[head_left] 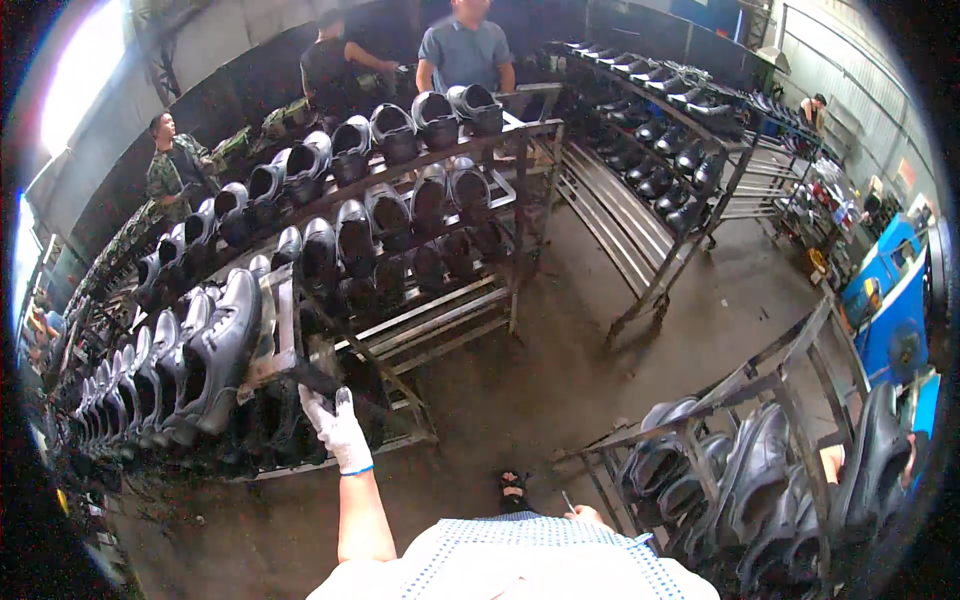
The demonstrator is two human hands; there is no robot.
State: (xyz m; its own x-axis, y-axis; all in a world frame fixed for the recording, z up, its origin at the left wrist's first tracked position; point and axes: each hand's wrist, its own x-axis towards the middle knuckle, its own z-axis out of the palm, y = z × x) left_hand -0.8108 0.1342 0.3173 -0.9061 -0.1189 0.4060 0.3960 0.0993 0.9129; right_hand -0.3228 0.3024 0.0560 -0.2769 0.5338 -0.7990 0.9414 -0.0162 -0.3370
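My left hand (338, 430), in a white glove with a dark-smudged fingertip and a blue cuff edge, is closed on the lower end of a metal shoe rack (284, 325). Rows of black leather shoes (225, 345) stand on that rack, just left of the hand. Low in front of my body, my right hand (590, 516) shows only in part, with its fingers closed. A thin, light, stick-like thing (567, 498) pokes out of it; its kind is too small to tell. My clothing hides the rest of that hand.
Another rack (540, 135) of black shoes stands ahead. More shoe racks stand at the right front (790, 375) and far right (735, 175). Blue machinery (893, 300) is at the right. Several people work beyond the racks, one in a grey-blue shirt (465, 55). Brown floor (560, 340) lies between racks.
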